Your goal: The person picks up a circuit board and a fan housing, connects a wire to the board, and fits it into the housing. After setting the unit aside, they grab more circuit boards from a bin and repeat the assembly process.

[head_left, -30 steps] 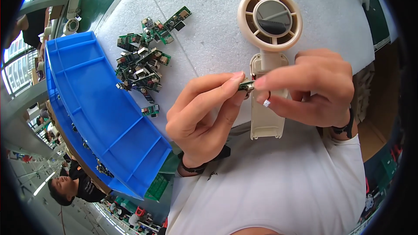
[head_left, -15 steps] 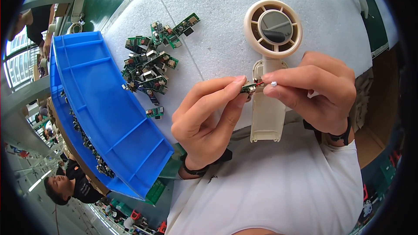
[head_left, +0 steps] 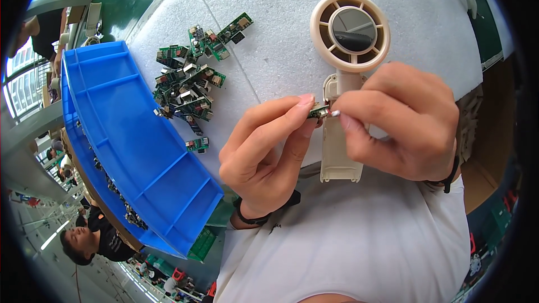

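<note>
Between its thumb and fingertips, my left hand (head_left: 266, 154) pinches a small green circuit board (head_left: 318, 113). My right hand (head_left: 401, 120) grips a small white wire connector (head_left: 336, 113) right beside the board's right end; whether the two touch I cannot tell. Beneath both hands lies a cream handheld fan, its round grille head (head_left: 352, 32) pointing away from me. The fan's handle shell (head_left: 341, 154) is open and extends toward me. My right fingers hide part of the handle and most of the wires.
A heap of green circuit boards (head_left: 191, 81) lies on the white foam sheet (head_left: 275, 28) to the left, with one board (head_left: 197, 145) apart. Further left stand blue plastic bins (head_left: 140, 134), more boards along their far side. A cardboard box (head_left: 483, 151) is at the right. A person (head_left: 92, 241) is beyond the bins.
My right hand has shifted slightly left, bringing the white connector up close to the board. The left hand keeps its pinch on the board. The whole view has shifted a little.
</note>
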`<control>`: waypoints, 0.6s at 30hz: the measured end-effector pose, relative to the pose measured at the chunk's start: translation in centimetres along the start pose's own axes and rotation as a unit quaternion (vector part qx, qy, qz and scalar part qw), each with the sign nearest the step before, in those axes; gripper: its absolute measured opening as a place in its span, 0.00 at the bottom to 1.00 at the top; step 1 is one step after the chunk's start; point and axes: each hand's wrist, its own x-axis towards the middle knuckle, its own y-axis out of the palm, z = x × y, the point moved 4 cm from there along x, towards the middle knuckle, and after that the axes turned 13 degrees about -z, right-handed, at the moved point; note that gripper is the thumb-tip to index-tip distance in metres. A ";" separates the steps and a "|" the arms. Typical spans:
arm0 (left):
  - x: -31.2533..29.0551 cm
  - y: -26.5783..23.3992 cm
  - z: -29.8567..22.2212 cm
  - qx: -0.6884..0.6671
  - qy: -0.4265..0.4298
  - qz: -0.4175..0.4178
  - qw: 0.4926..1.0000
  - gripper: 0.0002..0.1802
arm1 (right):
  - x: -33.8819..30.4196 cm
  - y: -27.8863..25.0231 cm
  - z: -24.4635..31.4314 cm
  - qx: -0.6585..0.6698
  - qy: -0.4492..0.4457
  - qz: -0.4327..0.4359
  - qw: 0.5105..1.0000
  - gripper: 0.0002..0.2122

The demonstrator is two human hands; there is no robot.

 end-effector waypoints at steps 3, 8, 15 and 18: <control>0.0 -0.1 0.0 -0.006 0.000 -0.001 1.000 0.19 | -0.4 0.7 0.0 0.010 -0.035 0.018 0.999 0.12; 0.0 0.0 -0.1 -0.002 0.010 0.004 1.000 0.18 | -0.5 0.4 0.0 0.006 -0.009 -0.034 0.999 0.12; 0.1 -0.1 -0.3 0.020 0.031 0.004 0.999 0.18 | -0.6 0.7 0.1 -0.001 -0.032 -0.038 0.999 0.14; -0.1 0.0 -0.4 0.034 0.052 0.001 0.998 0.18 | -0.9 0.6 0.1 -0.015 -0.056 -0.037 0.998 0.15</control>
